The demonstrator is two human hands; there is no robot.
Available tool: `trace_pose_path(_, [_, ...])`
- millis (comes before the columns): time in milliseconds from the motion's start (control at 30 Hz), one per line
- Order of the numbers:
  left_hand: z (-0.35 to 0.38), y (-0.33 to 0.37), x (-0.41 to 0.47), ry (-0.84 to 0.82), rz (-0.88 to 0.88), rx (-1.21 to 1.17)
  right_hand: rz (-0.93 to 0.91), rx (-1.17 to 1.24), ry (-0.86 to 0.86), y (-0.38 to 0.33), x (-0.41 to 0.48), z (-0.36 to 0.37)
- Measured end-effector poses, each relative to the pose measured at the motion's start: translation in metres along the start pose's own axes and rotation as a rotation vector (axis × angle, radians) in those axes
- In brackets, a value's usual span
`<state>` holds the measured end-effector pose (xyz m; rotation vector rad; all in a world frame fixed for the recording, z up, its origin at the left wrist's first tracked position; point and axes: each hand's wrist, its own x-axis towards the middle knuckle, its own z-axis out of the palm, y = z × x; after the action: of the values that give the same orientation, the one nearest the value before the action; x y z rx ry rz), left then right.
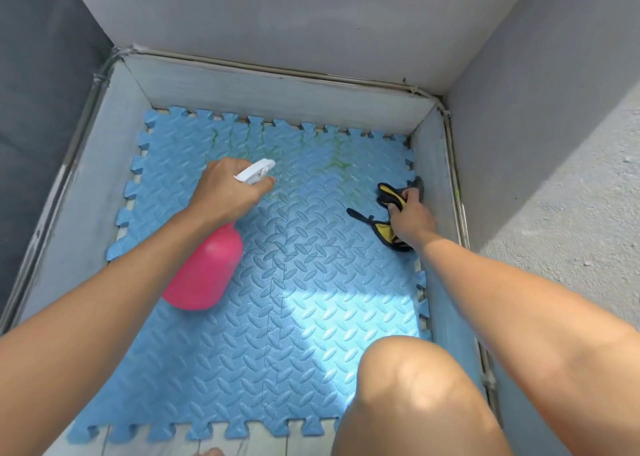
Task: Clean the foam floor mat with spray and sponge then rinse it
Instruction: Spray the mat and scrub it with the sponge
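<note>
Blue textured foam floor mat (311, 282) looks light and floppy; left hand (228, 192) grips the pink plastic spray bottle (204, 268), right hand (412, 220) clutches a yellow-black sponge cloth (389, 192).

One spray bottle (204, 268), one sponge (391, 213), two hands (228, 192).

Both our bare arms reach forward into the middle of the frame. Our left hand (227, 192) is closed in a fist, forefinger stretched forward. Our right hand (410, 218), at right, is clenched too. Our bent knee (412, 379) sits lower right.
</note>
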<state>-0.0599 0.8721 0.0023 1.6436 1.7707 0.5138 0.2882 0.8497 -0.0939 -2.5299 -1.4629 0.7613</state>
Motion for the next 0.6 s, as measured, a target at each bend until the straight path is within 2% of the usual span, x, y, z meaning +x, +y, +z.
trace_pose_path(233, [-0.009,-0.001,-0.002,-0.045,0.015,-0.018,-0.003,-0.021,0.011,-0.002,0.0,0.001])
trace_pose_path(400, [-0.024,-0.009,-0.004,-0.143,0.073,-0.047,-0.006,-0.041,-0.028,-0.003,0.002,-0.001])
trace_pose_path(500, [-0.032,-0.017,-0.004,-0.144,0.046,0.004,-0.02,-0.055,-0.034,-0.006,0.002,-0.005])
trace_pose_path(600, [-0.036,-0.027,0.003,-0.114,0.019,-0.045,-0.103,-0.124,0.01,-0.007,0.003,-0.003])
